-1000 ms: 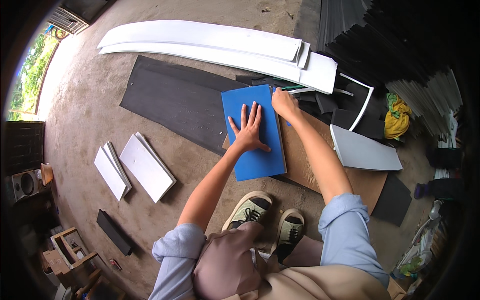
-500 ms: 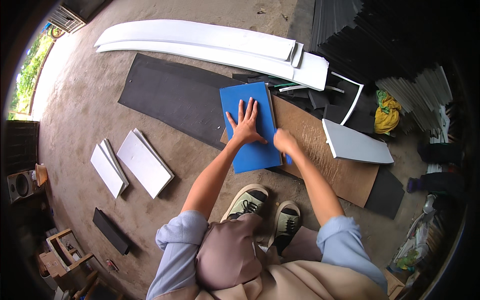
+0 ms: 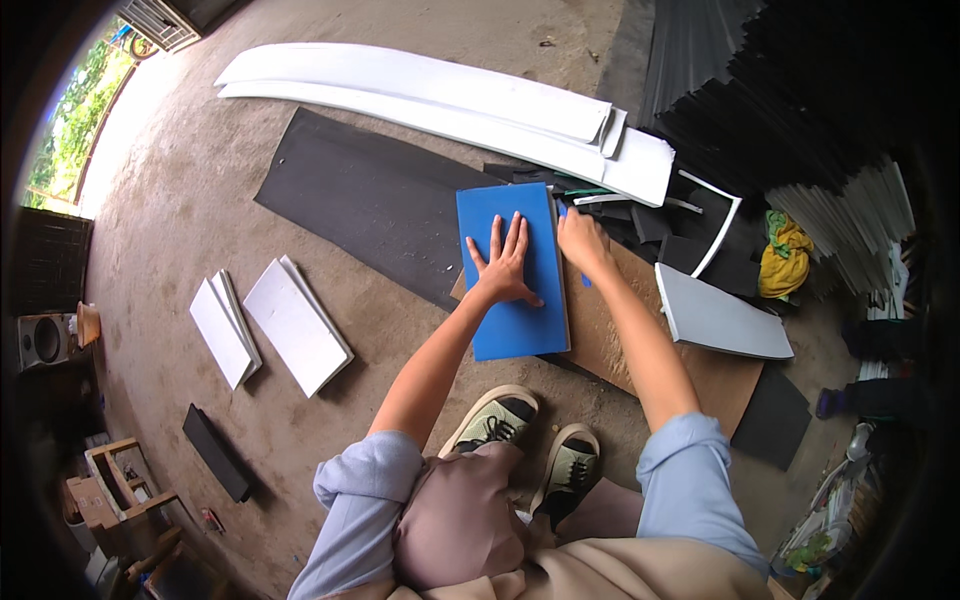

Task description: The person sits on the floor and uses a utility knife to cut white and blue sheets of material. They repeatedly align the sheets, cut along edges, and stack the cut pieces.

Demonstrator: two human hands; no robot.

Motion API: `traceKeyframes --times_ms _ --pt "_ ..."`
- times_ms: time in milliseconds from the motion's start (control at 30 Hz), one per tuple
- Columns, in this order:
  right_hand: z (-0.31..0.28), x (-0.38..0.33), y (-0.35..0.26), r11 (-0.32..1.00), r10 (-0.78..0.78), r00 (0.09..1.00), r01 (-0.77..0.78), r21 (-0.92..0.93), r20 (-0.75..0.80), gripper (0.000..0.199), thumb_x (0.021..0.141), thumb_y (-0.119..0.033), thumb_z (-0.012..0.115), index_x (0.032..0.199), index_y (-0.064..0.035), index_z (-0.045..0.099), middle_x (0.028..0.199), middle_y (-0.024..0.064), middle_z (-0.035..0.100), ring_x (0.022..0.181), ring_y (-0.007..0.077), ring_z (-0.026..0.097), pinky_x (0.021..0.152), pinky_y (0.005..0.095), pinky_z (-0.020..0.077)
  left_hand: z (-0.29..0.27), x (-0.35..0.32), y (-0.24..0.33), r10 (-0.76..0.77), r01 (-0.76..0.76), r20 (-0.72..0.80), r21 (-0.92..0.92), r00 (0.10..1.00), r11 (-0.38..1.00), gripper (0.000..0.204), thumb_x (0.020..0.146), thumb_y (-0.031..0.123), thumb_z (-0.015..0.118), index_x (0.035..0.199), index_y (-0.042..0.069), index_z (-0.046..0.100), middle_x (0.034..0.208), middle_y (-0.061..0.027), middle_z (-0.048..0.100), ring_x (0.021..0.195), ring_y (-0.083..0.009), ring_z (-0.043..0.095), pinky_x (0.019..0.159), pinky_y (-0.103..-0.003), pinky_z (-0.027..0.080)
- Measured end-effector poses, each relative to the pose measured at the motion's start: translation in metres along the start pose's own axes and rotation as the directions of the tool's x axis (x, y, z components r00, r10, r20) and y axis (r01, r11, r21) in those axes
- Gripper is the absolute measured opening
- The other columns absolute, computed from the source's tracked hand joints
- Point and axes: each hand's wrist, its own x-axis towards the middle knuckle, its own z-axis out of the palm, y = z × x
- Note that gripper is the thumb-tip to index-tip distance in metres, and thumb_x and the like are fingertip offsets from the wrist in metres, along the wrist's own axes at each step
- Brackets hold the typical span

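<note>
A blue rectangular board lies on a brown sheet. My left hand rests flat on the board with its fingers spread. Beside the board's right edge, toward its far half, my right hand is closed around a slim blue tool that looks like a utility knife. Blue shows at both ends of the fist; I cannot make out a blade. Just past the right hand, dark scraps and thin white strips lie in a heap.
Long white sheets lie beyond a dark mat. White panels are on the floor at left, near a black block. A light grey panel sits at right, below a yellow cloth and stacked sheets.
My right hand has moved away from me along the board's right edge, from its near half to its far half. My left hand stays on the board. The whole view has shifted slightly.
</note>
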Motion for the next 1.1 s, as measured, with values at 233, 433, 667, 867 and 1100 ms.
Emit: traceKeyframes --times_ms 233,433,667,867,1100 --pt "0.012 0.068 -0.022 0.993 0.103 0.96 -0.116 0.033 0.261 0.028 0.075 -0.012 0.039 0.085 0.0032 0.06 0.089 0.0221 0.06 0.082 0.0331 0.06 0.073 0.0401 0.0475 -0.002 -0.008 -0.002 0.003 -0.004 -0.031 -0.036 1.0 0.999 0.137 0.03 0.044 0.08 0.134 0.008 -0.002 0.141 -0.0063 -0.003 0.129 -0.03 -0.011 0.087 -0.068 -0.009" --pt "0.01 0.03 -0.009 0.967 0.163 0.86 -0.237 0.095 0.483 0.022 0.071 -0.004 0.04 0.064 0.0066 0.058 0.06 0.0189 0.059 0.048 0.0253 0.06 0.048 0.0365 0.0496 0.001 -0.004 0.006 0.011 -0.018 -0.091 -0.078 0.996 0.997 0.137 0.026 0.042 0.08 0.135 0.01 0.003 0.142 -0.0041 0.002 0.129 -0.028 -0.008 0.089 -0.066 -0.009" --pt "0.056 -0.179 0.041 0.974 0.144 0.939 -0.191 0.125 0.311 0.031 0.085 -0.019 0.037 0.086 0.0097 0.05 0.08 0.0328 0.054 0.076 0.0437 0.055 0.071 0.0485 0.0433 0.002 0.001 0.002 -0.025 0.021 -0.09 -0.037 0.996 0.999 0.139 0.025 0.043 0.081 0.135 0.011 0.003 0.142 -0.0028 0.0 0.129 -0.027 -0.009 0.089 -0.066 -0.009" --pt "0.01 -0.169 0.044 0.994 0.108 0.977 -0.107 -0.016 0.186 0.03 0.084 -0.021 0.039 0.094 0.0048 0.051 0.073 0.0225 0.059 0.072 0.0367 0.059 0.065 0.0463 0.0454 0.004 0.001 -0.001 -0.008 0.006 -0.079 -0.022 0.997 1.0 0.138 0.027 0.045 0.081 0.135 0.009 0.003 0.142 -0.006 -0.001 0.129 -0.0287 -0.011 0.087 -0.067 -0.01" --pt "0.04 -0.116 0.068 0.948 0.153 0.949 -0.22 -0.231 -0.276 0.046 0.079 -0.015 0.051 0.117 0.0027 0.032 0.102 0.0185 0.046 0.093 0.0314 0.051 0.067 0.0388 0.0492 0.011 -0.001 -0.006 0.064 -0.074 -0.11 -0.085 0.992 0.994 0.133 0.032 0.044 0.08 0.135 0.007 0.004 0.142 -0.0077 -0.001 0.128 -0.0307 -0.011 0.085 -0.067 -0.012"
